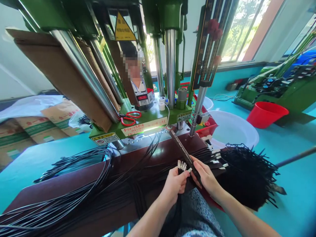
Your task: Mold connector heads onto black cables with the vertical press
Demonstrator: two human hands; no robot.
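Note:
My left hand (172, 184) is closed around a bunch of black cables whose silver metal connectors (182, 165) stick up above the fingers. One connector lies at the tip of my left thumb, close against a long dark metal bar (181, 146). The near end of this slotted bar is gripped in my right hand (207, 177); its far end reaches toward the green press (153, 113). More black cables (74, 197) lie across the dark red-brown table (27, 197), looping to the left. My fingers partly hide the held cables.
Red-handled scissors (130, 119) rest on the press, beside a steel column. At my right lies a heap of black cables (247, 177), with a white tub (234, 128) and a red bucket (266, 114) beyond. Cardboard boxes (34, 126) stand at the left.

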